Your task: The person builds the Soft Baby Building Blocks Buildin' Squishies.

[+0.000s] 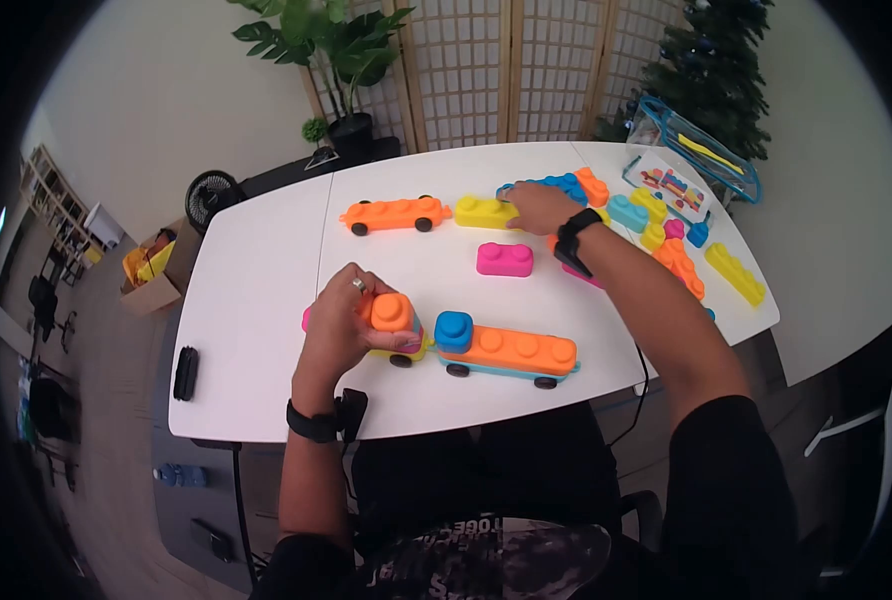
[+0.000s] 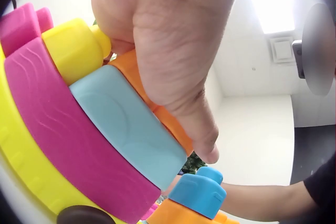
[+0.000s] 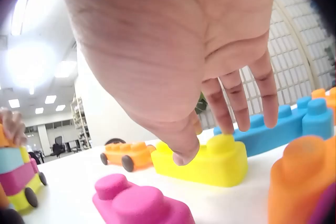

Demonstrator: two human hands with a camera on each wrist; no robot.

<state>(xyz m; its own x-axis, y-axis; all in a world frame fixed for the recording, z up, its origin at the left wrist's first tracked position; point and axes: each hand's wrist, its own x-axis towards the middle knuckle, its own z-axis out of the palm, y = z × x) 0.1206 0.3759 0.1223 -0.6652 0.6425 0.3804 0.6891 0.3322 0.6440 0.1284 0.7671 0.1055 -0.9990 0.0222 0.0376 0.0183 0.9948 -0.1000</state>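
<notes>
In the head view my left hand grips the orange block atop a stack on a yellow wheeled base. The left wrist view shows the thumb along this orange block, above a light blue block and a magenta one. My right hand hovers at the right end of a yellow block. In the right wrist view the thumb is before that yellow block, and straight fingers hang behind it, near blue blocks; contact is unclear.
An orange-topped wheeled car with a blue block stands right of the stack. Behind are an orange car and a magenta block. Loose blocks and a clear bag occupy the right side. A black case lies left.
</notes>
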